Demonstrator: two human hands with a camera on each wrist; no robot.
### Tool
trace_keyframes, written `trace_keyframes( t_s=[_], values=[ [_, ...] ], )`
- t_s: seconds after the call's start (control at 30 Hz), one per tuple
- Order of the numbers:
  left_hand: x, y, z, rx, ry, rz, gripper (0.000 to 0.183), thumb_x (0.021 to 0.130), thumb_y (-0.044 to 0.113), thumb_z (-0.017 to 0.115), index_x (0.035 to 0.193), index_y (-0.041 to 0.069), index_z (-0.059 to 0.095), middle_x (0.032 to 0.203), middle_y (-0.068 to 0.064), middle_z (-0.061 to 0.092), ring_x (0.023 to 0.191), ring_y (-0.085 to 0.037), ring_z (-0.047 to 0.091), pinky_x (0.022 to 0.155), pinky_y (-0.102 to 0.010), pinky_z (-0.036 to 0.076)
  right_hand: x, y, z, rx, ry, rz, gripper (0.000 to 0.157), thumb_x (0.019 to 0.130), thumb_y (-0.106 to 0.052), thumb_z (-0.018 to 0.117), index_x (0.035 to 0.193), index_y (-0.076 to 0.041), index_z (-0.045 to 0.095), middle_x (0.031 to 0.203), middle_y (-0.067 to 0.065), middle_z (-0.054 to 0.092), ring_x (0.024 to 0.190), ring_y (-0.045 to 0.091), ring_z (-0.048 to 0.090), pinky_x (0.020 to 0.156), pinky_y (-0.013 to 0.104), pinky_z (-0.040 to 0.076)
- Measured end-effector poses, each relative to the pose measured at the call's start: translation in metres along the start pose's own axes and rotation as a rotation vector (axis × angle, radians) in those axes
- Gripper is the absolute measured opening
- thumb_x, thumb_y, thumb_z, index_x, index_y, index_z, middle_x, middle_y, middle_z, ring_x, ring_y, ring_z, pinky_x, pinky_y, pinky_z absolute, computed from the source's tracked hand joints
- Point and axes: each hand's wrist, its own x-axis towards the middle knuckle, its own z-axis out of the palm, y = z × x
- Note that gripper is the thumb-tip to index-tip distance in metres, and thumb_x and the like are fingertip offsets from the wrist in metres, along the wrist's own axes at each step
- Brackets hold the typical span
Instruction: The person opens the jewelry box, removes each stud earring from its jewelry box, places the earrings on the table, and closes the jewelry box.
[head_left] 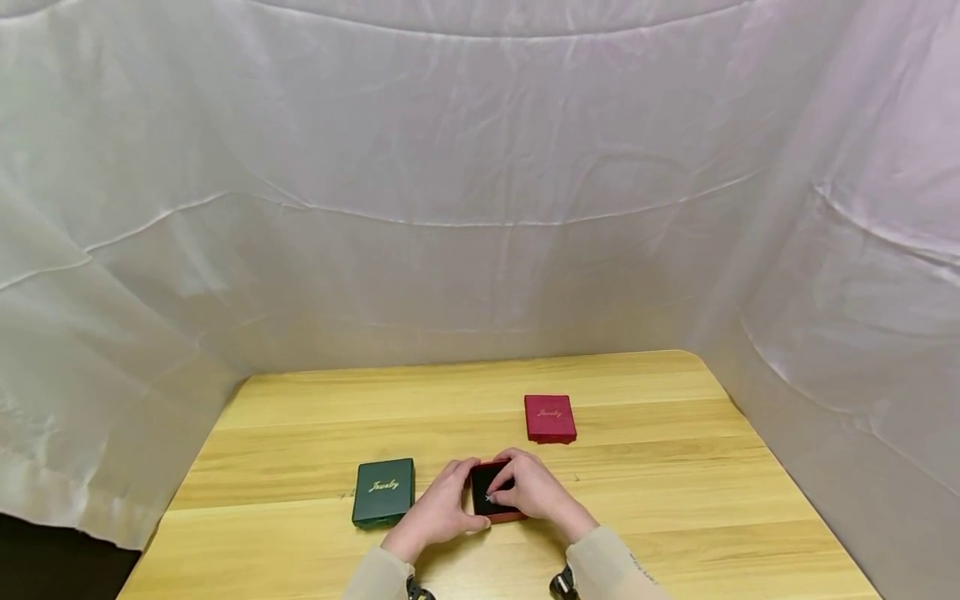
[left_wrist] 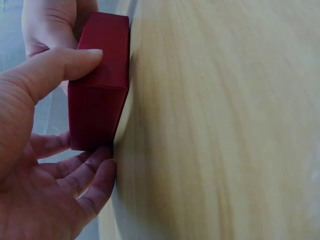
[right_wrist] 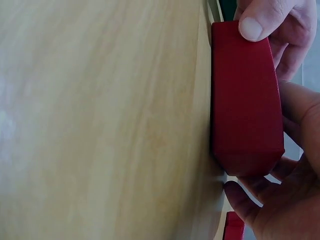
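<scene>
An uncovered red jewelry box point(head_left: 507, 517) with a black lining point(head_left: 481, 480) stands on the table in front of the person. My left hand point(head_left: 444, 507) grips its left side, thumb on the near wall and fingers toward the far corner. Over the box's right part reaches my right hand point(head_left: 536, 487); its thumb and index finger pinch a small silvery piece of jewelry point(head_left: 488, 498) at the lining. Both wrist views show the red outer wall point(left_wrist: 107, 55) of the box, which hides the piece there.
A red lid point(head_left: 550, 416) lettered "Jewelry" lies farther back to the right. To the left of the left hand is a dark green jewelry box point(head_left: 384, 490) with its lid on. Pale fabric point(head_left: 480, 275) hangs around the wooden table point(head_left: 675, 500).
</scene>
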Motion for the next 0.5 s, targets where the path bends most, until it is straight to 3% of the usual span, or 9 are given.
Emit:
trace_keyframes(
  t_s=[0.5],
  values=[
    [-0.0009, 0.0005, -0.0003, -0.006, -0.001, -0.003, 0.087, 0.074, 0.028, 0.086, 0.143, -0.002, 0.041, 0.132, -0.016, 0.05, 0.119, -0.029, 0.051, 0.1, -0.048, 0.043, -0.0046, -0.0011, -0.0016, 0.048, -0.007, -0.006, 0.015, 0.078, -0.012, 0.082, 0.071, -0.023, 0.074, 0.12, 0.008, 0.059, 0.112, 0.027, 0.054, 0.097, 0.048, 0.044]
  ],
)
